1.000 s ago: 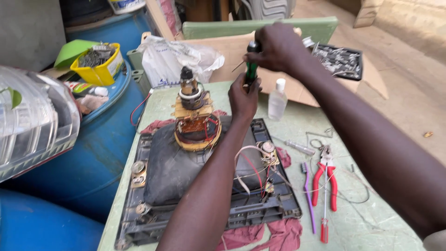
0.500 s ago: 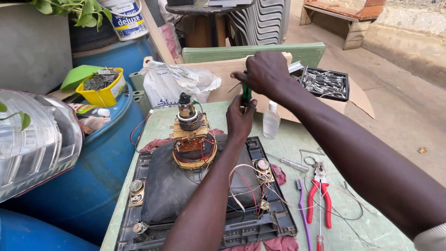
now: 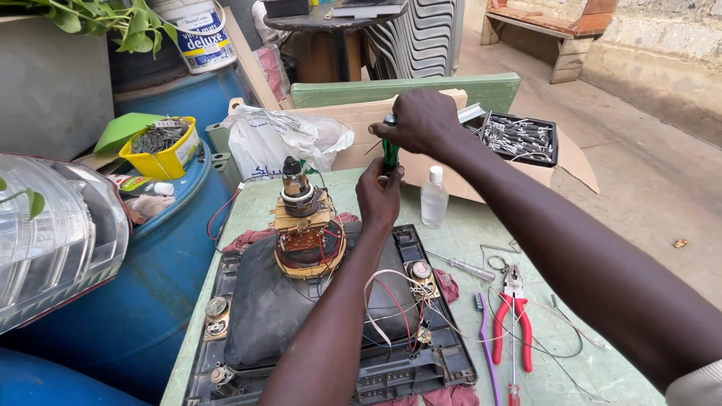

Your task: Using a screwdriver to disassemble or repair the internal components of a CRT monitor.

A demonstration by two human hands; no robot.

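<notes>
head view: bottle beside screwdriver

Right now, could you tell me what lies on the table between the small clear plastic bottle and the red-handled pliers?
In the head view, a clear-handled screwdriver lies on the green table between the clear bottle and the red pliers.

- Picture tube lies face-down in its frame on the table.
- Small bottle stands at two o'clock of it.
- Pliers lie at three o'clock.
- Barrel stands at nine o'clock.
</notes>
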